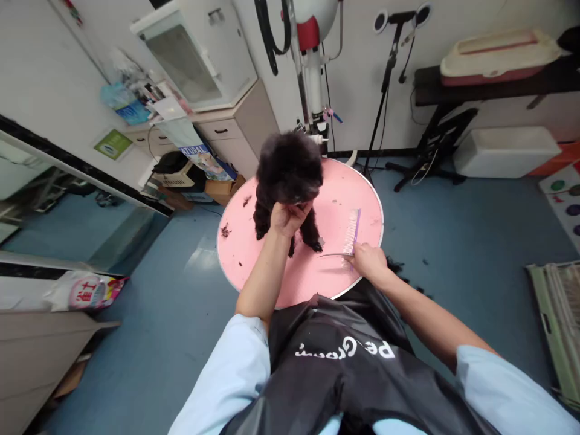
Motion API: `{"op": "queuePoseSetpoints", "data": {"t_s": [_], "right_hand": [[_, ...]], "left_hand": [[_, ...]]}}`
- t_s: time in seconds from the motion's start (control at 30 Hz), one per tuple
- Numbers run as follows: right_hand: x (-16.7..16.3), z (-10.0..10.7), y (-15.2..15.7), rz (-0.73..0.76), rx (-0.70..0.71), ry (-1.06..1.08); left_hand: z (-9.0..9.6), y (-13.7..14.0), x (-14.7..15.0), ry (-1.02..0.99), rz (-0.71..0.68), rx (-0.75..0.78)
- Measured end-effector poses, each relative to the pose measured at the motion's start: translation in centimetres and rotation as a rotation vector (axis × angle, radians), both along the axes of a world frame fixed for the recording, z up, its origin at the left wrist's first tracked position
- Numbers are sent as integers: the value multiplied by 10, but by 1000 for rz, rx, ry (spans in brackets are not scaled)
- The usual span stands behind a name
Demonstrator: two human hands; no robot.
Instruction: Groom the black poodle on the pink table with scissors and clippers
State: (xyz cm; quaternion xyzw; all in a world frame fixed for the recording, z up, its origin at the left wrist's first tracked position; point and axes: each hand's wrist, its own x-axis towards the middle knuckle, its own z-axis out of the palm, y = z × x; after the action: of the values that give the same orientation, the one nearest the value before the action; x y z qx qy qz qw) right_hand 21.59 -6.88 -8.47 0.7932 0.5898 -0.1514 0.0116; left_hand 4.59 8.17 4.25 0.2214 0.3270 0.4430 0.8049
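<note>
Black dog (290, 168), fluffy, round-headed; purple-spined comb (354, 231) in right hand (369, 261).

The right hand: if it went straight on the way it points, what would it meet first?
Probably the dog's leg, with the scissors in the right hand touching it first, though one view leaves the depth unclear.
</note>
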Motion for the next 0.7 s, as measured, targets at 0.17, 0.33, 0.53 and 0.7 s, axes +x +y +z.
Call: {"op": "queuePoseSetpoints", "data": {"t_s": [0.17, 0.33, 0.53, 0.7], "right_hand": [[9, 5, 1, -112, -12, 174], [-48, 18, -11, -221, -221, 1387], [-136, 38, -3, -284, -410, 2286], [-158, 57, 20, -319, -263, 2424]], "left_hand": [[2, 7, -23, 12, 106, 100], [8, 5, -34, 119, 95, 204], [10, 3, -35, 194, 71, 252], [13, 0, -37, 222, 53, 258]]}}
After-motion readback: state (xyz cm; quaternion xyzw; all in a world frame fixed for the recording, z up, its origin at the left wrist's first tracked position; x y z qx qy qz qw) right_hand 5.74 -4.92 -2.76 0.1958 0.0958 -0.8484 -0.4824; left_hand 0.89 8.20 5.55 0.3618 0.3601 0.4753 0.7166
